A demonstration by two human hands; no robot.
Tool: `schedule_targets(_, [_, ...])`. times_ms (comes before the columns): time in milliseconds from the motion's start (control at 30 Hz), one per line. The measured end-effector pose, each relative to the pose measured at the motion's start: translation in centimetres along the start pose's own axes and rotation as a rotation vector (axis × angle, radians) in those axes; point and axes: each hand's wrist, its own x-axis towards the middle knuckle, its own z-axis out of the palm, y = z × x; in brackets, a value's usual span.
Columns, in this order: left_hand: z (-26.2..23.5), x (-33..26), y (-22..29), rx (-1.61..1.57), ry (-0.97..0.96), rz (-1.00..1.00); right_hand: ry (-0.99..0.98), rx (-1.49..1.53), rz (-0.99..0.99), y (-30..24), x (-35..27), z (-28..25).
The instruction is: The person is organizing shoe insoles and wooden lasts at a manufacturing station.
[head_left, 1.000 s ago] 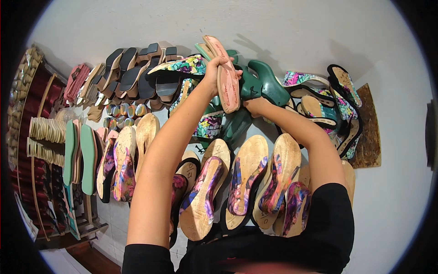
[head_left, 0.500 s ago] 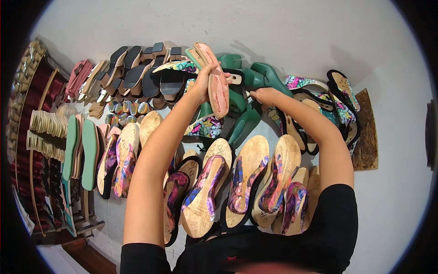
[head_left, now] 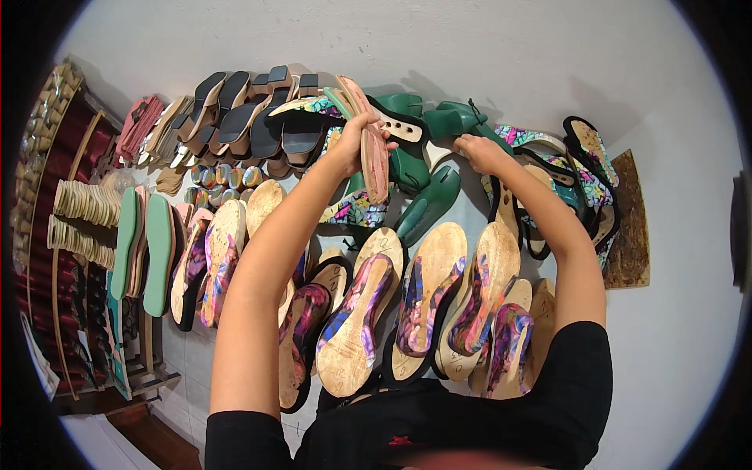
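Observation:
My left hand is closed around pink insoles, held upright and seen nearly edge-on, with a light green insole behind them. Beside them lies a black-edged cream piece with dark holes. My right hand is closed with its fingertips pinched together, next to a dark green shoe last; what it pinches, if anything, is hidden. A second green last lies below, between my forearms. Patterned wedge sandals lie under the insoles.
Wooden-coloured wedge soles with floral sides stand in a row close to my body. Black-soled heeled shoes are piled at the far left. Green insoles and a rack stand left. A brown board leans at right.
My right hand has moved right and slightly away from me. The green lasts near it have shifted. The pink insoles in my left hand have turned more edge-on, and more of the holed piece shows.

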Motion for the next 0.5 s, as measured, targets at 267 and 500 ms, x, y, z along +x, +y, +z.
schedule_targets(267, [0.2,0.0,-0.7,0.024,0.001,-0.023,0.079,0.134,0.061,0.7,-0.7,-3.2])
schedule_targets(500, [0.6,0.2,-1.1,0.057,-0.029,-0.029,0.108,0.143,0.15,1.5,-2.0,-5.4])
